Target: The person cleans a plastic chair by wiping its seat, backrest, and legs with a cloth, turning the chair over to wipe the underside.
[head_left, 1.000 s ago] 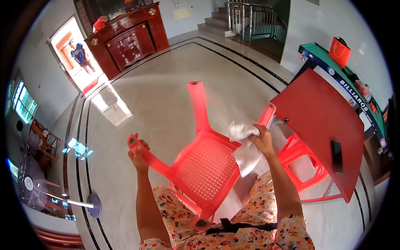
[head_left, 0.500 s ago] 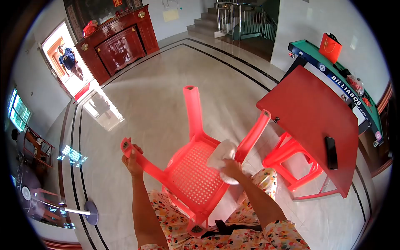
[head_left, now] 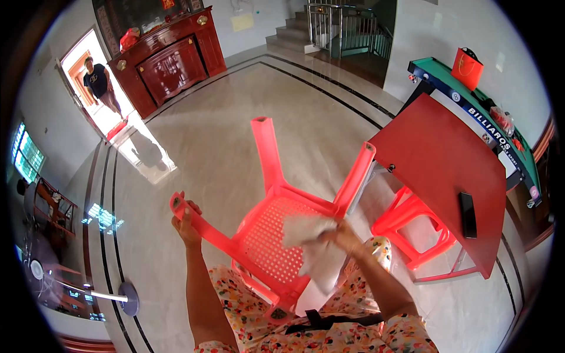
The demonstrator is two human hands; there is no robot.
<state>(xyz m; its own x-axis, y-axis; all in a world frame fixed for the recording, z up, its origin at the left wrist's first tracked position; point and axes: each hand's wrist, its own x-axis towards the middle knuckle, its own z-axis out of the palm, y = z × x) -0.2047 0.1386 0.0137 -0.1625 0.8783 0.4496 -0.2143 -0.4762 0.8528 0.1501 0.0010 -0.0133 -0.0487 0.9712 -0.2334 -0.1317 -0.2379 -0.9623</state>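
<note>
A pink plastic chair (head_left: 268,235) with a perforated seat is tipped over before my lap, its legs pointing up and outward. My left hand (head_left: 187,222) is wrapped round one leg near its tip, at the left. In my right hand (head_left: 342,236) is a pale cloth (head_left: 315,250), which hangs over the right part of the seat and its edge. Some of that hand's fingers are blurred and partly behind the cloth. The near end of the chair rests close to my patterned clothing.
On my right stands a red table (head_left: 441,170) with a phone (head_left: 468,215) on it and a red stool (head_left: 412,226) underneath. Behind it is a billiards table (head_left: 471,109). A fan (head_left: 128,299) stands at left. A person (head_left: 100,85) is in the doorway beside a red cabinet (head_left: 170,67).
My right hand and the cloth have moved down and slightly right from the right leg's base, and the cloth has spread out. The chair has tilted slightly. The person stands more upright in the doorway.
</note>
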